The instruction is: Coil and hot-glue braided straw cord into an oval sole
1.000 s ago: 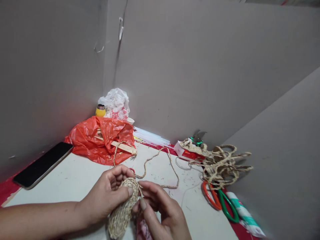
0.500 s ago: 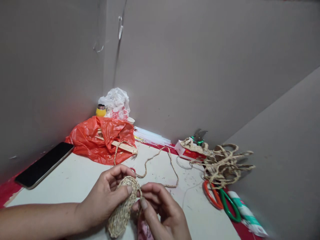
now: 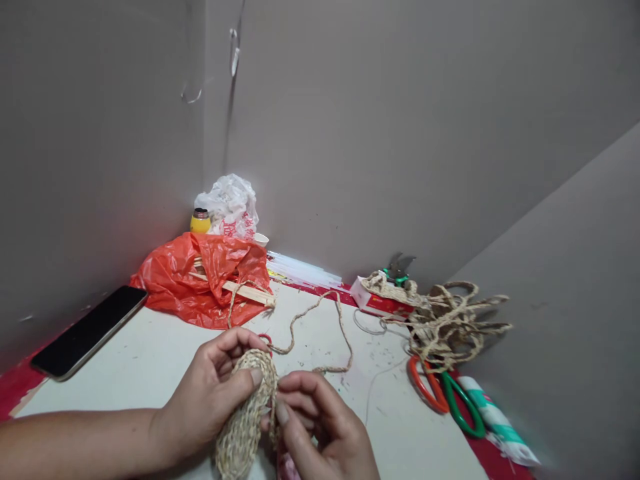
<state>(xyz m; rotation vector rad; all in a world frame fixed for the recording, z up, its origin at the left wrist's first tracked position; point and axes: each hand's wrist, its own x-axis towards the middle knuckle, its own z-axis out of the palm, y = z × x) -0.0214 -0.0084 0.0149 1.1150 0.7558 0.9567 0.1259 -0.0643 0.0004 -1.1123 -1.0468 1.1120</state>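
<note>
A long oval piece of woven straw cord (image 3: pixel 243 427), like a small sole, is upright in front of me at the bottom middle. My left hand (image 3: pixel 220 380) grips its upper end, thumb on the near face and fingers curled behind. At its right edge, my right hand (image 3: pixel 320 420) pinches the straw cord (image 3: pixel 273 420) between thumb and fingers; the fingertips are partly hidden. A loose length of cord (image 3: pixel 345 333) winds over the white board behind the hands. Something pink (image 3: pixel 289 467) shows low under my right hand.
At the back left lie a red plastic bag (image 3: pixel 170 273) with wooden sticks (image 3: pixel 250 293), a white bag (image 3: pixel 230 200) and a yellow jar (image 3: pixel 201 222). A phone (image 3: pixel 90 333) is at left. Rightward are tangled cord (image 3: pixel 450 327), scissors (image 3: pixel 465 407), pruners (image 3: pixel 399 267) and a roll (image 3: pixel 500 423).
My right hand has shifted slightly left and down along the woven piece's edge, drawing the cord in close against it. The left hand keeps its hold.
</note>
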